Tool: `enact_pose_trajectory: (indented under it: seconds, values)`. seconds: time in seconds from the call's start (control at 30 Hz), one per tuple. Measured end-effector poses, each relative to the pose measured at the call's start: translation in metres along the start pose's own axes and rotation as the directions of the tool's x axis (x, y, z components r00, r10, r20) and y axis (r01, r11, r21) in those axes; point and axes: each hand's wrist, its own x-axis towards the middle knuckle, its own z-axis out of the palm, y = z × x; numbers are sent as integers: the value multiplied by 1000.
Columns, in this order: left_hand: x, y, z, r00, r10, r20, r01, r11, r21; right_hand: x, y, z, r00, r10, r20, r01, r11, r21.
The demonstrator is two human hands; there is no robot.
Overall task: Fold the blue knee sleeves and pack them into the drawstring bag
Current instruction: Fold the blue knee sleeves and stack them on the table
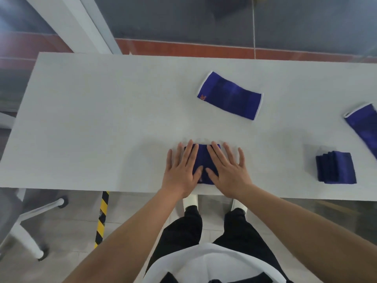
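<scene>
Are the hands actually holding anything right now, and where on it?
Nothing is gripped. Both the left hand and right hand lie flat, palms down, pressing the folded sleeve against the table near its front edge.

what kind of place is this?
Probably an office or lab workspace, not a home: a plain white table, a glass partition behind it, and yellow-black hazard tape on the tiled floor.

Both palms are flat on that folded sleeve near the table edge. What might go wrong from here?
1. The folded sleeve under the left hand and right hand lies close to the table edge; it may spring open or slip off on release.
2. The sleeve at the right border is partly out of view and easy to miss.
3. No drawstring bag is visible.
</scene>
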Motion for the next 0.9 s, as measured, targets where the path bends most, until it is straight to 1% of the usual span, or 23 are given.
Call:
enact_pose_trajectory:
  seconds: [0.07,0.13,0.17,0.23,0.3,0.33,0.37,0.5,0.6,0.63,0.7,0.77,0.83,0.9]
  values:
    - [4,-2,-10,999,13,48,-14,1000,26,0,-3,-9,999,11,51,-13,999,33]
    - [5,-2,-22,997,8,75,-8,1000,-3,0,-2,-27,998,2,69,-8,996,91]
    - [5,-1,-27,998,-5,67,7,999,-37,0,-1,-36,999,-2,48,-4,990,141]
    - [3,6,-37,999,-43,1,42,993,-112,2,7,-54,999,24,-21,-17,964,264]
    - [-2,19,-48,995,-88,-39,79,978,-194,6,23,-70,996,81,-25,-67,931,358]
    - [-4,26,-51,994,-100,-40,89,971,-222,9,33,-78,995,98,-9,-88,928,362]
    - [-7,32,-53,994,-100,-37,89,970,-228,12,45,-85,994,110,6,-105,934,341]
    - [-3,49,-49,997,-78,11,78,985,-157,40,90,-116,984,167,64,-178,951,253]
    - [-1,60,-48,996,-80,42,87,974,-209,69,113,-135,983,158,98,-176,960,219]
    - [-3,65,-49,996,-79,35,85,967,-239,78,119,-140,985,136,102,-155,967,203]
    - [-8,77,-51,996,-90,-3,87,966,-245,98,129,-149,990,83,114,-100,982,160]
    - [-13,88,-54,992,-128,-20,118,960,-256,118,137,-156,994,23,109,-30,998,60]
    - [-16,98,-54,986,-166,25,165,931,-325,137,139,-162,992,-53,115,61,996,-69]
    - [-18,109,-50,977,-203,70,215,912,-351,154,139,-164,980,-123,154,149,974,-169]
